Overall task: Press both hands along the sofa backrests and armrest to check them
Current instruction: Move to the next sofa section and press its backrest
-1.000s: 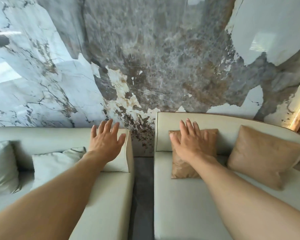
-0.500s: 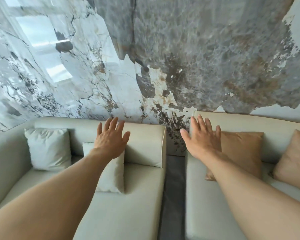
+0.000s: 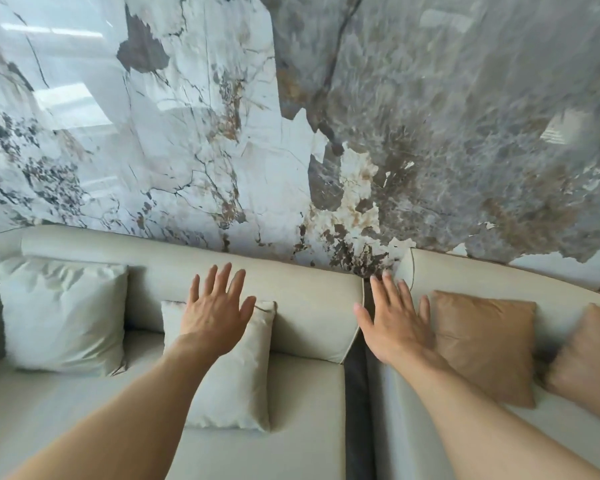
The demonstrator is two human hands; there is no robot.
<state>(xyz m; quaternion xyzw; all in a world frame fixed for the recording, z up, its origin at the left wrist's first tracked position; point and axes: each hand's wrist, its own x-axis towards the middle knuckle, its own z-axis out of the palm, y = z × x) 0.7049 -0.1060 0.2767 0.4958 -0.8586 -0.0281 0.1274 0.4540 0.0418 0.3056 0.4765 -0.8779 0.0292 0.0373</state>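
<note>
Two cream sofa sections are sitting side by side against a marble wall (image 3: 291,116), with a narrow dark gap (image 3: 355,386) between them serving as the landmark here. The left sofa backrest (image 3: 305,306) is running lengthwise along the wall to the left of the gap, and the right sofa backrest (image 3: 492,275) is running along the wall to the right of it.

The left hand (image 3: 219,313) is reaching forward on a bare, outstretched arm, palm facing down, fingers straight and spread apart. It is lying left of the gap, over the top of a small cream cushion (image 3: 232,375) that is leaning on the left backrest.

The right hand (image 3: 395,320) is reaching forward just right of the gap, palm down, fingers spread apart, fingertips slightly blurred. It is lying at the near end of the right backrest, just beside a tan cushion (image 3: 485,341).

Whether either palm is pressing in cannot be told.

Farther left of the gap, a larger pale cushion (image 3: 59,313) is standing upright. Farthest right, a second tan cushion (image 3: 589,358) is showing, blurred.

No writing or labels are readable.
</note>
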